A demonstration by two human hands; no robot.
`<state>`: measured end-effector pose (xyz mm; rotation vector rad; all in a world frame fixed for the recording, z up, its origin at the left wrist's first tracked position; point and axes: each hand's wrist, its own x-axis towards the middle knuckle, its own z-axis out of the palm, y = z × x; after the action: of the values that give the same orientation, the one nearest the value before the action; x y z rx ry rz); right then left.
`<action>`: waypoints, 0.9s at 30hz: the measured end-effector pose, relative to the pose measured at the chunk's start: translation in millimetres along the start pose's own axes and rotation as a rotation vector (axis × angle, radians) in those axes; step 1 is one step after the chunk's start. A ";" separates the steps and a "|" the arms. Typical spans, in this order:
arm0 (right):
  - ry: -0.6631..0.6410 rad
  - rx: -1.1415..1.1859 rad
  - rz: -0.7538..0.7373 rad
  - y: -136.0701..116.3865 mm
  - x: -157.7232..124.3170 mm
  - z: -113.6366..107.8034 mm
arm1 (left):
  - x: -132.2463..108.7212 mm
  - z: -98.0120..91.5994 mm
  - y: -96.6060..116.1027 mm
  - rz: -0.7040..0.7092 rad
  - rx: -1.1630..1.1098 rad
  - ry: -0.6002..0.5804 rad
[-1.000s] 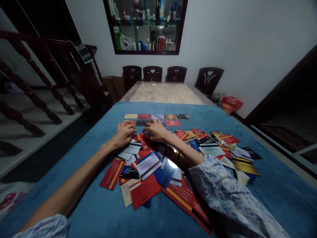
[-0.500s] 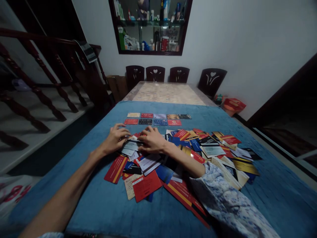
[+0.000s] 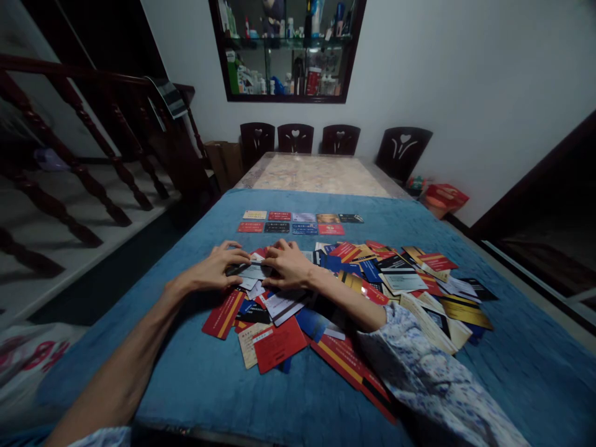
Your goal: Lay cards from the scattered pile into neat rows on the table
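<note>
A heap of plastic cards [image 3: 354, 298] in red, blue, white and gold lies spread on a blue cloth [image 3: 195, 385]. My left hand [image 3: 212, 271] and my right hand [image 3: 289, 266] rest on the heap's far left part, fingertips pinching the two ends of a pale card with a dark stripe [image 3: 251, 271]. Beyond the hands, two short rows of cards [image 3: 298, 223] lie side by side in neat order. My right forearm crosses over the heap.
The blue cloth covers the near end of a long marble-topped table [image 3: 316, 174]. Several dark chairs [image 3: 298, 138] stand at the far end below a glass wall cabinet [image 3: 286, 49]. A wooden stair rail [image 3: 93, 136] runs on the left.
Both hands drew back from the neat rows toward me onto the heap and closed on the striped card. The fourth lower-row card now lies uncovered.
</note>
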<state>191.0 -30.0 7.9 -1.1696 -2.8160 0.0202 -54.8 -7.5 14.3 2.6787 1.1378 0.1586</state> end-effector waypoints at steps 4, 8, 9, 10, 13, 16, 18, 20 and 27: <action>0.017 0.004 -0.010 0.8 -0.1 0.5 | 0.0 -0.2 -0.6 -0.001 -0.013 0.002; 0.037 0.016 -0.047 1.9 -1.4 -3.0 | 2.2 1.0 -1.9 -0.008 -0.043 -0.005; 0.039 0.019 -0.056 2.5 -1.9 -4.4 | 2.7 1.3 -2.3 -0.008 -0.048 -0.006; 0.042 0.021 -0.064 3.2 -2.3 -5.7 | 3.1 1.6 -2.6 -0.004 -0.053 -0.003; 0.057 0.014 -0.083 5.8 -3.0 -8.4 | 3.5 1.5 -3.4 0.024 -0.073 0.020; 0.092 -0.001 -0.104 8.2 -2.5 -7.7 | 3.6 -0.1 -3.9 0.053 -0.093 0.059; 0.131 -0.015 -0.112 9.8 -1.5 -5.5 | 4.0 -1.0 -4.1 0.075 -0.106 0.106; 0.186 -0.035 -0.111 11.6 0.0 -2.1 | 4.8 -1.1 -4.1 0.103 -0.119 0.170; 0.449 -0.077 -0.074 20.2 5.1 12.1 | 8.1 2.9 -1.7 0.181 -0.138 0.435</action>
<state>200.6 -11.9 -4.7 -0.9390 -2.4742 -0.3174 -49.8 -1.0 11.1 2.6889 0.9399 0.8535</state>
